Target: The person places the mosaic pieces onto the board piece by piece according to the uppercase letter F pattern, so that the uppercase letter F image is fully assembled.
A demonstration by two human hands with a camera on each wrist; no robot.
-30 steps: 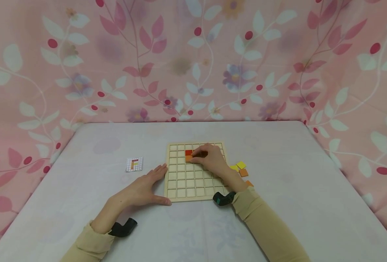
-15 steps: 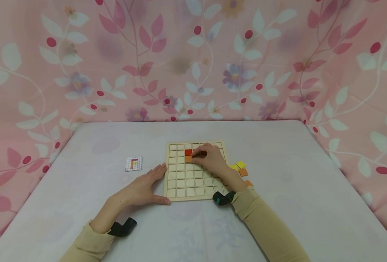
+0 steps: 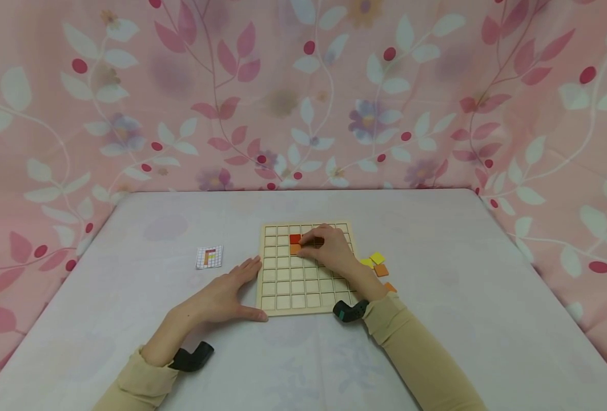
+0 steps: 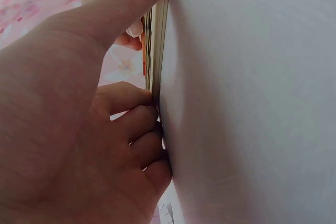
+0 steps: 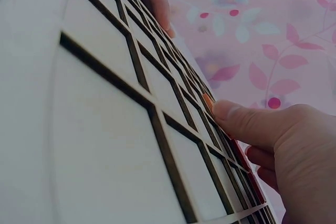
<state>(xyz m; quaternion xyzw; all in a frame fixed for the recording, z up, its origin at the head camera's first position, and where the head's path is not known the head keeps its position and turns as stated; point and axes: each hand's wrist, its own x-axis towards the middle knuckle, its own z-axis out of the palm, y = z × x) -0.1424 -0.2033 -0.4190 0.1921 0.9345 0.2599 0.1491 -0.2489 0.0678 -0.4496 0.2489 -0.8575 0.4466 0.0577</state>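
A light wooden grid board (image 3: 290,288) lies on the table. My left hand (image 3: 221,297) rests at its left side, fingertips against the edge and thumb at the near left corner; the left wrist view shows these fingers (image 4: 139,124) against the board's side. Over the upper middle squares, my right hand (image 3: 334,251) pinches at the right side of an orange tile (image 3: 295,249), which sits in a square just below a red tile (image 3: 295,238). In the right wrist view, the thumb touches the orange tile (image 5: 208,100). More red shows under the right hand's fingers.
Loose yellow tiles (image 3: 377,258) and orange tiles (image 3: 381,270) lie right of the board, partly behind the right wrist. A small card (image 3: 209,257) printed with a coloured grid pattern lies to the left. Behind the table (image 3: 437,228) hangs a pink floral cloth (image 3: 282,103).
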